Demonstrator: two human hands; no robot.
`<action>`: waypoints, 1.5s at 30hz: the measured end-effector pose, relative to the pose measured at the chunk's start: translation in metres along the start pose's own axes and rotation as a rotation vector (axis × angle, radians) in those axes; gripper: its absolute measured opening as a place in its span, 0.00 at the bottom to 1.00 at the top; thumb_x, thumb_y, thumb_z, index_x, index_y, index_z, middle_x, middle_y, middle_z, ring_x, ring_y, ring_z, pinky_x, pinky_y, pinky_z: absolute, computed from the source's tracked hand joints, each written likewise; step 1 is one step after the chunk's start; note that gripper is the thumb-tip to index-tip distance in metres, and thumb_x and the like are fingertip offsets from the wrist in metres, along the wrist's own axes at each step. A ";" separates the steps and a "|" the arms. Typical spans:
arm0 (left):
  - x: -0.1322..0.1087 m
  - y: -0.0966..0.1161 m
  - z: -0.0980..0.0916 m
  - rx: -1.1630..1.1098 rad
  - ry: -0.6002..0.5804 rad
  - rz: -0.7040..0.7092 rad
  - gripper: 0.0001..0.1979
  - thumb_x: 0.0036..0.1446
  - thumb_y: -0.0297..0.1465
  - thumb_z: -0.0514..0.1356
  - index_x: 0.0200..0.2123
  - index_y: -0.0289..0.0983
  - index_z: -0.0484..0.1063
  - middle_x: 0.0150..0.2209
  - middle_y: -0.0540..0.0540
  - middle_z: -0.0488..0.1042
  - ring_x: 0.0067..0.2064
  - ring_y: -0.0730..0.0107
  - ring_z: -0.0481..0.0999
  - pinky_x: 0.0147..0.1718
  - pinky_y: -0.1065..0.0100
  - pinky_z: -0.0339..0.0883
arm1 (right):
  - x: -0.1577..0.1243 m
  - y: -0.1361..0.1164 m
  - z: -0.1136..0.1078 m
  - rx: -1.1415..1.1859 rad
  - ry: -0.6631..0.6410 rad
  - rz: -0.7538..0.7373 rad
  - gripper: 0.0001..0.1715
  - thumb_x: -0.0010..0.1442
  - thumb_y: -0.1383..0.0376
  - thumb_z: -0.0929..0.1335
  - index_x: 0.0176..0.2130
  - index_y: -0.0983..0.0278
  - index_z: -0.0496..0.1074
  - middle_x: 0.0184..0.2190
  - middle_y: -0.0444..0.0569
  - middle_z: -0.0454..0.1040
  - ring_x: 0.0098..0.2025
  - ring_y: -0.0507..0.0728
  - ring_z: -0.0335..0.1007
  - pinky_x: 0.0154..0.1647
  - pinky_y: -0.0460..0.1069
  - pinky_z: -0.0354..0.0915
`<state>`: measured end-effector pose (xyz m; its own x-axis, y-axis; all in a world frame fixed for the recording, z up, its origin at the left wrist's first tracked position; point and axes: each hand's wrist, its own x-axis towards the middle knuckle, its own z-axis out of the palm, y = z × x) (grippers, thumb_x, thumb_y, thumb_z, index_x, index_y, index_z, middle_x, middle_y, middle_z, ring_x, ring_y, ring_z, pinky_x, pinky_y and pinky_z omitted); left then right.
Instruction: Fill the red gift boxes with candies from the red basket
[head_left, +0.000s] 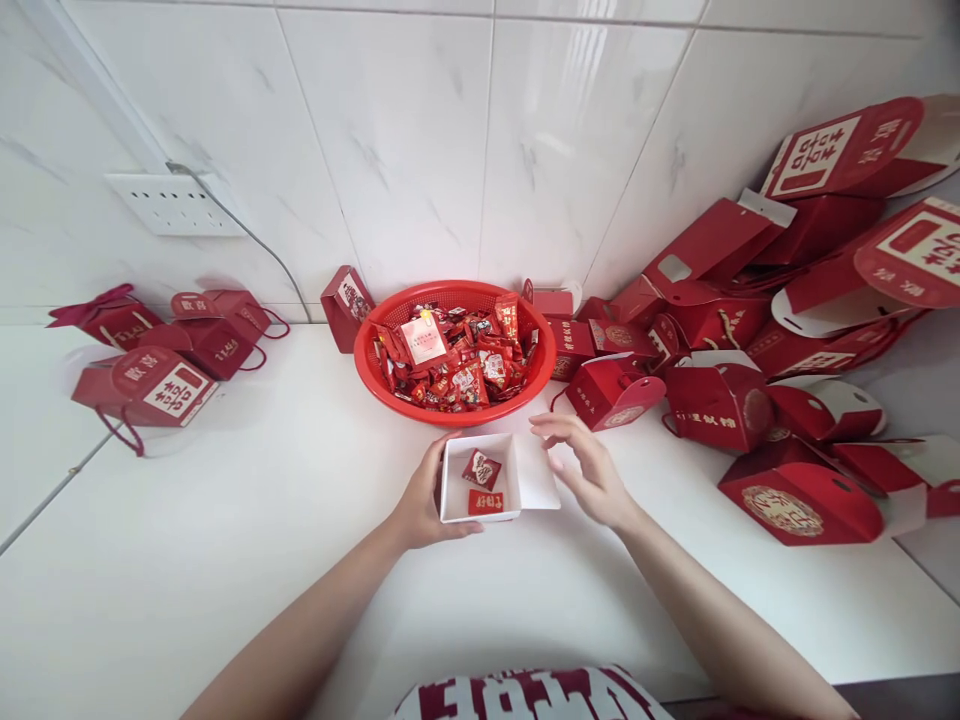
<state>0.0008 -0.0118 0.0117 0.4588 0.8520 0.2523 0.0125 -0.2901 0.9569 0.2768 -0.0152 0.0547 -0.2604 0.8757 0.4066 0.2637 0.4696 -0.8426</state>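
Note:
A small gift box (451, 482) with white inner walls stands open in front of me, its white flap (538, 478) folded out to the right. Inside it lie two wrapped candies, a dark red one (481, 469) and a brighter red one (486, 502). My left hand (425, 502) grips the box around its left side. Just beyond the flap, my right hand (589, 470) hovers with fingers apart and nothing in them. Behind the box, a red plastic basket (455, 418) is full of red-wrapped candies (472, 375), with a pink-and-white card (424, 339) on top.
Many red gift boxes (716, 405) are heaped along the right side. Several closed red boxes (146, 388) with cord handles sit at the left, and one (347, 305) leans beside the basket. A tiled wall (390, 130) with a socket strip (176, 205) and a cable rises behind.

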 end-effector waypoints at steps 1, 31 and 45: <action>-0.002 0.000 0.000 0.018 -0.014 -0.004 0.56 0.39 0.37 0.76 0.67 0.43 0.48 0.62 0.34 0.62 0.61 0.40 0.67 0.59 0.43 0.63 | -0.011 0.004 0.003 -0.006 -0.037 -0.043 0.30 0.64 0.43 0.64 0.60 0.54 0.66 0.64 0.56 0.61 0.66 0.67 0.58 0.65 0.63 0.57; -0.008 0.027 0.003 0.501 -0.222 -0.006 0.66 0.47 0.56 0.67 0.72 0.44 0.22 0.68 0.33 0.55 0.66 0.40 0.60 0.62 0.41 0.56 | -0.035 0.031 0.055 0.171 -0.199 0.051 0.80 0.47 0.47 0.78 0.72 0.59 0.22 0.68 0.61 0.50 0.69 0.67 0.51 0.69 0.62 0.51; 0.140 0.100 -0.111 0.903 0.477 -0.470 0.33 0.56 0.47 0.61 0.58 0.32 0.64 0.48 0.33 0.78 0.48 0.49 0.79 0.47 0.57 0.71 | -0.038 0.033 0.054 0.090 -0.223 0.073 0.79 0.45 0.48 0.79 0.73 0.57 0.28 0.69 0.60 0.45 0.70 0.68 0.48 0.69 0.61 0.51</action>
<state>-0.0319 0.1267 0.1591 -0.1456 0.9834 0.1086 0.8225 0.0593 0.5657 0.2454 -0.0393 -0.0073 -0.4447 0.8560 0.2637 0.2083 0.3852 -0.8990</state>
